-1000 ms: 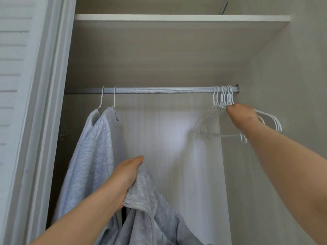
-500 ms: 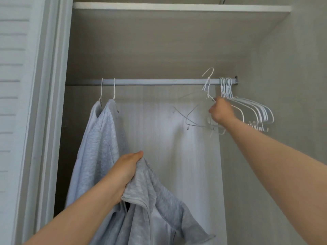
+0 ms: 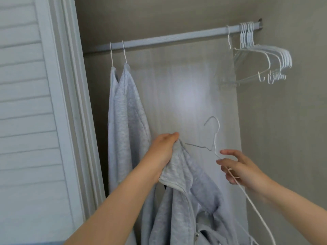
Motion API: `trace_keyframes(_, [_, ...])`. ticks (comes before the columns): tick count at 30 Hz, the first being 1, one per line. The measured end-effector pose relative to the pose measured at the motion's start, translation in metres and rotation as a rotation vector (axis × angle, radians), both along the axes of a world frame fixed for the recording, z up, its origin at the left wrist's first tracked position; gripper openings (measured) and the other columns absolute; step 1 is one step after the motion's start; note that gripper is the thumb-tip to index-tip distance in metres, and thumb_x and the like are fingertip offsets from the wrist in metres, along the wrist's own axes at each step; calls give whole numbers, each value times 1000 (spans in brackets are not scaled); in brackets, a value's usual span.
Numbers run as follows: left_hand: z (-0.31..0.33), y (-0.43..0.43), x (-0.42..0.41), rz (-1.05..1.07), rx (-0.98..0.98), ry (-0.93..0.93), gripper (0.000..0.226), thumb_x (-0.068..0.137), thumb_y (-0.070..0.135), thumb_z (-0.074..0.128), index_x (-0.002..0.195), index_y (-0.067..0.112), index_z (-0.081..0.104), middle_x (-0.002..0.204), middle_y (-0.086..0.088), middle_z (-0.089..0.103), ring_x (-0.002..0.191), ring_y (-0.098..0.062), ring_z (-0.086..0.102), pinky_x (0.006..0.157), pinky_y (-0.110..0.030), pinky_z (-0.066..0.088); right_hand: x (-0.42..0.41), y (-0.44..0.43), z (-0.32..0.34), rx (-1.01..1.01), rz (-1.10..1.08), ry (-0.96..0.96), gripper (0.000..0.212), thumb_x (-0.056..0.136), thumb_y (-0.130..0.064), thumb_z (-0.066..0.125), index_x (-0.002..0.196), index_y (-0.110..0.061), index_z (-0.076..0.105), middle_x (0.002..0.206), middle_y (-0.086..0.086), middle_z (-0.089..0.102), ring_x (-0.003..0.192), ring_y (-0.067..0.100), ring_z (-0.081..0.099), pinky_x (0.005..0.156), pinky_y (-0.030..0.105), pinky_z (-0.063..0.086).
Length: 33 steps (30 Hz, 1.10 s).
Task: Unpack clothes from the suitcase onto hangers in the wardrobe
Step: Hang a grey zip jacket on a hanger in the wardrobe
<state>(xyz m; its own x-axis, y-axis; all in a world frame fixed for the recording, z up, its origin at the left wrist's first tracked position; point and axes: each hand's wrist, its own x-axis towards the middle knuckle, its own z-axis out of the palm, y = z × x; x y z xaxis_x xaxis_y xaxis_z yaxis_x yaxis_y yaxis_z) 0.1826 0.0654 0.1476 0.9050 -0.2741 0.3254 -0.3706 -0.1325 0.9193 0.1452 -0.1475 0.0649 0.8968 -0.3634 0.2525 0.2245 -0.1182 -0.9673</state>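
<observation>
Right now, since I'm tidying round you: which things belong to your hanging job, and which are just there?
In use: grey zip top, gripped by left hand; white wire hanger, held by right hand; rail.
Just there: two hung grey garments; spare hangers; louvred door.

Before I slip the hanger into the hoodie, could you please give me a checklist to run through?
1. Left grip holds the hoodie at its collar: ok.
2. Right grip holds the hanger: ok.
3. Hanger is off the rail and apart from the spare hangers: ok.
4. Hanger arm is inside the hoodie's neck: not ok, it only points toward the collar.
5. Zip is open enough at the top: cannot tell.
6. Bare rail between the hung clothes and the spare hangers: ok.
</observation>
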Motion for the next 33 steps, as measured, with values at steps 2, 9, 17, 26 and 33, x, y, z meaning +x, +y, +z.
trace_keyframes(2, [-15, 0, -10, -24, 80, -10, 24, 97, 36, 51, 87, 15, 59, 89, -9, 58, 84, -18, 57, 81, -29, 46, -9, -5, -18, -30, 11, 83, 20, 86, -32, 67, 102, -24, 58, 50, -1, 33, 44, 15, 21, 41, 20, 20])
trace_keyframes(9, [-62, -10, -52, 52, 148, 26, 18, 98, 34, 49, 97, 17, 56, 92, -10, 55, 79, -18, 54, 74, -29, 44, -60, -23, -79, -283, -89, -16, 32, 90, -37, 61, 79, -14, 41, 45, 1, 32, 45, 19, 26, 46, 26, 26])
trace_keyframes(17, [-134, -35, -124, 178, 96, 209, 22, 98, 33, 48, 82, 21, 57, 81, -1, 59, 74, -14, 57, 64, -21, 46, -156, -57, -145, -508, -154, 64, 22, 96, -32, 49, 97, -14, 61, 53, -5, 51, 48, 10, 45, 52, 28, 32])
trace_keyframes(26, [-253, -32, -170, 343, 188, 320, 30, 100, 36, 41, 99, 11, 57, 96, -11, 56, 88, -21, 55, 86, -41, 48, -240, -63, -204, -247, 22, 166, 26, 101, -22, 43, 93, -10, 64, 48, -1, 61, 43, 8, 52, 50, 13, 42])
trace_keyframes(33, [-328, -14, -187, 342, 174, 346, 27, 100, 31, 42, 78, 17, 48, 69, 2, 43, 60, -11, 40, 63, -27, 35, -279, -53, -244, -312, 20, 192, 28, 98, -20, 51, 81, -21, 73, 49, -11, 34, 50, 4, 31, 50, 13, 26])
